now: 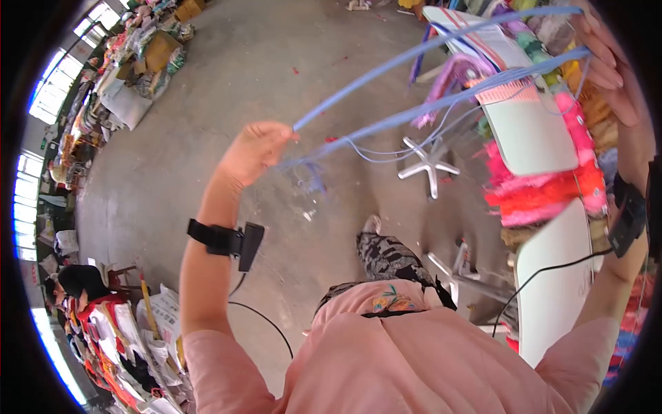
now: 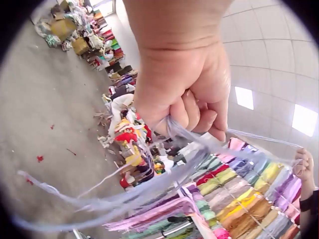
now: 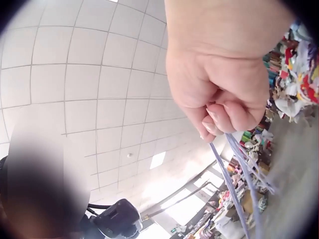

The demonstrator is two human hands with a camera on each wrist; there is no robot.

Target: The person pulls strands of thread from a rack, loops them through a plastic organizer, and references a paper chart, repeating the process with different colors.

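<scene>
A skein of light blue yarn [image 1: 538, 67] stretches between the two raised hands, in an upper and a lower band with thin loose strands hanging below. My left hand [image 1: 255, 152] grips one end with curled fingers; in the left wrist view, a loose tail of yarn [image 2: 124, 200] swings under that hand [image 2: 184, 92]. Higher up at the right, my right hand [image 1: 607, 76] holds the other end. Its fingers [image 3: 229, 117] are curled in the right wrist view, and strands run down from them.
At the right, bundles of coloured yarn [image 1: 579, 152] hang in rows behind a pale board [image 1: 531, 138]. A second white board [image 1: 558, 276] and a star-shaped chair base [image 1: 429, 165] stand nearby. Piled goods [image 1: 155, 55] line the left wall. A cable [image 1: 265, 317] trails from the left wrist.
</scene>
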